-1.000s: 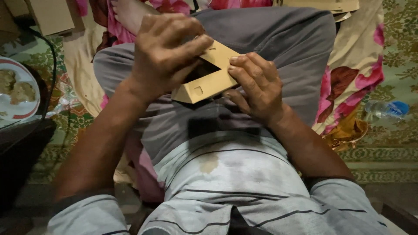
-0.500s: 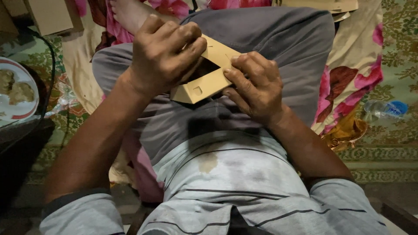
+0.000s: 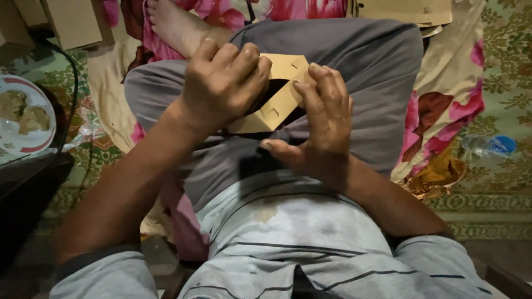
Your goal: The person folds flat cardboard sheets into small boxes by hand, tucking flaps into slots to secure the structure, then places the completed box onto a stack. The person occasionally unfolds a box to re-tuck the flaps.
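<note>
I see the small tan cardboard box (image 3: 275, 95) slanting across my lap, left hand (image 3: 221, 88) clamped over its upper-left end, right hand (image 3: 327, 119) gripping its right edge.

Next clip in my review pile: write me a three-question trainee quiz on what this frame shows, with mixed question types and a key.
1. True or false: both hands are on the small tan cardboard box.
2. Multiple choice: where does the clear plastic bottle with a blue label lie? A) on the person's lap B) on the green patterned rug at the person's right C) on the plate
3. Fill in: the round white plate with a red rim sits at the person's ____ side.

Key
1. True: the left hand grips it from above, and the right hand presses its fingers on the near edge.
2. B
3. left
</note>
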